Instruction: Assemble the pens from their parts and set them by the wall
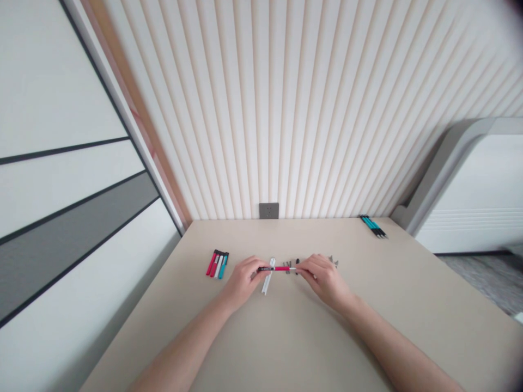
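My left hand (245, 280) grips the black end of a red-and-black pen (280, 268), and my right hand (324, 279) pinches its other end, so the pen lies level between them just above the table. Under the pen and beside my left hand lie white pen barrels (267, 279). Left of that hand, a bundle of red, white and teal marker pens (217, 264) lies side by side. Small dark pen parts (288, 267) are scattered near my right hand, partly hidden by it.
A beige table (286, 343) fills the lower view. Black-and-teal pens (373, 226) lie at its far right edge. Behind it stand a ribbed cream wall (261, 109) and a grey wall socket (268, 210). A white panelled cabinet (69, 179) stands left, and a white appliance (469, 190) right.
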Action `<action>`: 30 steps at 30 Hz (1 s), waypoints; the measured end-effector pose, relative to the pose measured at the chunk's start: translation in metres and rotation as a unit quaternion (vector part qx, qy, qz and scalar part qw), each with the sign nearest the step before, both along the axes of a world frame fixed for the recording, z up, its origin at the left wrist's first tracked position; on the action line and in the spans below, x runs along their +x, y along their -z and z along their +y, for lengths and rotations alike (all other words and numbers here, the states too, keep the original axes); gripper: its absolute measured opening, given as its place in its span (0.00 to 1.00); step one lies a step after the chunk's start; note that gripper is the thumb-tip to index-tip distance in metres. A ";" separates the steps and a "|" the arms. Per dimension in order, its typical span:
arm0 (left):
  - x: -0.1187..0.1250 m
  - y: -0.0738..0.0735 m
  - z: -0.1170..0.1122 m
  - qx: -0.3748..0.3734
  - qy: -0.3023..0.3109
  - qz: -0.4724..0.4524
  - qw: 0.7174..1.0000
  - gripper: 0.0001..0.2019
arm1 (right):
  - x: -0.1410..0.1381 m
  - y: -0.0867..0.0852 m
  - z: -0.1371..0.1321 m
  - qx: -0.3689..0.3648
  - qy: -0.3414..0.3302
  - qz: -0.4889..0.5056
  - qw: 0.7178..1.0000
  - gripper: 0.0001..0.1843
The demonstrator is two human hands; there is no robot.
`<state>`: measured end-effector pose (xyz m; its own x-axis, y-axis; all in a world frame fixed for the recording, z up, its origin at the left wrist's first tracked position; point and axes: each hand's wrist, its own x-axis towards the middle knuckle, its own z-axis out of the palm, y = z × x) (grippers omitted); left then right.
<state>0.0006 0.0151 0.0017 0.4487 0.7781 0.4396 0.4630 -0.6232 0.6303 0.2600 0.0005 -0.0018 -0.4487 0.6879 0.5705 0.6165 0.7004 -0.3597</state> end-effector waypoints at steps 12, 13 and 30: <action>-0.004 0.002 0.004 0.011 0.028 0.014 0.999 0.06 | 0.000 -0.001 0.003 -0.035 0.016 -0.057 0.998 0.15; -0.004 0.002 0.004 0.011 0.029 0.015 0.999 0.06 | 0.000 -0.001 0.003 -0.037 0.011 -0.056 0.998 0.15; -0.009 0.009 0.013 0.053 -0.142 -0.022 0.988 0.07 | 0.002 0.007 0.007 -0.053 0.143 0.031 0.988 0.12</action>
